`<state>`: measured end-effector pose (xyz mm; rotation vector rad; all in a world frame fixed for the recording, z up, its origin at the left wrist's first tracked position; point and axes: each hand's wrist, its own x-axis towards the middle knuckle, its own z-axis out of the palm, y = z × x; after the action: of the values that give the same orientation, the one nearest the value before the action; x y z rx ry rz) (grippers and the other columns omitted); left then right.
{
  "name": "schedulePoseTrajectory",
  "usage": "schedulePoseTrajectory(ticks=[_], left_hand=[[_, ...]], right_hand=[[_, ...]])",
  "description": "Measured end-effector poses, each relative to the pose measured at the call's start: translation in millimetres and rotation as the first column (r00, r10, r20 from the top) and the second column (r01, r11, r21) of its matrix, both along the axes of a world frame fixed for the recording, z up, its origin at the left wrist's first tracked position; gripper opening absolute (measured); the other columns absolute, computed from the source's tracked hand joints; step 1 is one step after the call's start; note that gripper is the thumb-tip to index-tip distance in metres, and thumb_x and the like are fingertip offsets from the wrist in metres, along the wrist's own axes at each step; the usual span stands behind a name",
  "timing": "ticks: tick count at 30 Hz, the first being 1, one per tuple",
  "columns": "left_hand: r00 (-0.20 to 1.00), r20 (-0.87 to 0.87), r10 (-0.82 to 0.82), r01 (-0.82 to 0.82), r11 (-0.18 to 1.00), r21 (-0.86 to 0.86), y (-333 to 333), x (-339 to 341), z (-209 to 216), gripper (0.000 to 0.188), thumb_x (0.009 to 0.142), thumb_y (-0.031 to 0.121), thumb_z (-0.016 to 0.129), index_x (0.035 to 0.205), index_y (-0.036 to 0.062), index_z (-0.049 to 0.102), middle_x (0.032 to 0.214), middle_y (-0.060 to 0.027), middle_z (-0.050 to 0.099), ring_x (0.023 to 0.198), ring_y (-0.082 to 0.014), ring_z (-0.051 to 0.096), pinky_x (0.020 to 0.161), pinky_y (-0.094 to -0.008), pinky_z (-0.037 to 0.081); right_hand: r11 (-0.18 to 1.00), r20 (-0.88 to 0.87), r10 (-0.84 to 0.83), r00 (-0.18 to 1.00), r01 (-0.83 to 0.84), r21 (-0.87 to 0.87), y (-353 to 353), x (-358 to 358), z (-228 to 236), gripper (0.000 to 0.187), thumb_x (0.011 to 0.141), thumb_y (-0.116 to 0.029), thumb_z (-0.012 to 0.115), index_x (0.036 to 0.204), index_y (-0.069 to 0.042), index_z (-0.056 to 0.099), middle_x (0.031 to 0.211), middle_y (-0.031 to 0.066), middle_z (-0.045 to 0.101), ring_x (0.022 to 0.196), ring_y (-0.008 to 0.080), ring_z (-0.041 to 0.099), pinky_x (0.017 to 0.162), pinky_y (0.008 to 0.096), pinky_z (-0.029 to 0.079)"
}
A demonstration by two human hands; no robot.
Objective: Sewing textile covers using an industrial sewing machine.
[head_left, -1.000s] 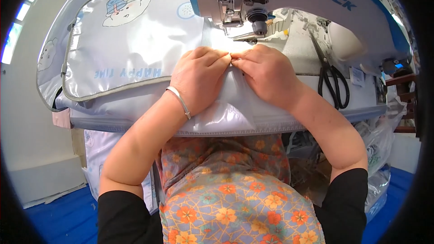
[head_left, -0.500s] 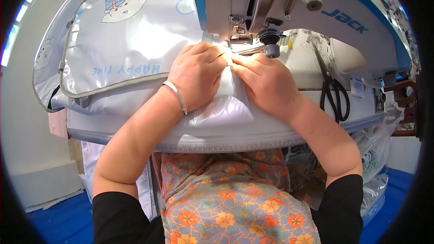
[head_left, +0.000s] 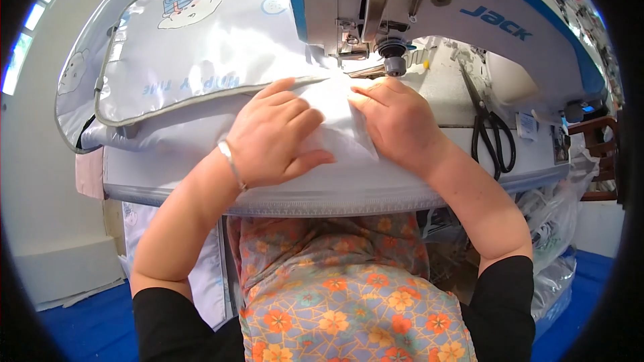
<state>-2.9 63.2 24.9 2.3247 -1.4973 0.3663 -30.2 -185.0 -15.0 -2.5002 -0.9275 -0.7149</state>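
A shiny pale fabric piece [head_left: 221,47] with grey piped edging and a printed cartoon animal lies under the head of a white and blue sewing machine [head_left: 436,23]. My left hand [head_left: 272,135], with a silvery bangle at its wrist, hovers over or rests lightly on the near part of the fabric. Its fingers are spread and the thumb points right. Just in front of the presser foot [head_left: 353,53], my right hand [head_left: 400,119] pinches a fold of the pale fabric between thumb and fingers. Glare partly washes out the cloth near the needle.
Black-handled scissors [head_left: 493,135] lie on the machine bed right of my right hand. A ruler strip [head_left: 322,206] runs along the table's front edge. Clear plastic bags [head_left: 557,241] hang at the right. More pale fabric [head_left: 209,275] hangs below the table at left.
My left hand has let go of the fabric beside the needle, moved left and nearer to me, and spread its fingers. My right hand still pinches the fold.
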Motion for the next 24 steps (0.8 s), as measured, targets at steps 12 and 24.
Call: schedulePoseTrajectory(ticks=[12,24], left_hand=[[0.985,0.169,0.024,-0.092,0.909,0.407,22.9,-86.0,12.0,0.048,0.078,0.018,0.059,0.121,-0.0023,0.063,0.094,-0.0088,0.059,0.079,-0.0206,0.060,0.073,-0.0331,0.050],[0.978,0.198,0.065,-0.141,0.906,0.398,23.7,-78.0,9.4,0.044,0.077,0.014,0.059,0.118,-0.0007,0.063,0.088,-0.0068,0.056,0.077,-0.0204,0.058,0.081,-0.0357,0.050]], right_hand=[[0.996,-0.149,0.047,0.988,-0.036,0.079,-5.8,-17.9,9.0,0.026,0.080,0.003,0.067,0.105,-0.003,0.072,0.114,0.0117,0.070,0.103,0.0305,0.067,0.090,0.0386,0.056],[0.995,-0.137,0.054,0.989,-0.042,0.090,1.8,-11.9,-0.7,0.027,0.083,0.002,0.065,0.108,-0.003,0.072,0.113,0.0127,0.071,0.102,0.0306,0.068,0.090,0.0388,0.056]])
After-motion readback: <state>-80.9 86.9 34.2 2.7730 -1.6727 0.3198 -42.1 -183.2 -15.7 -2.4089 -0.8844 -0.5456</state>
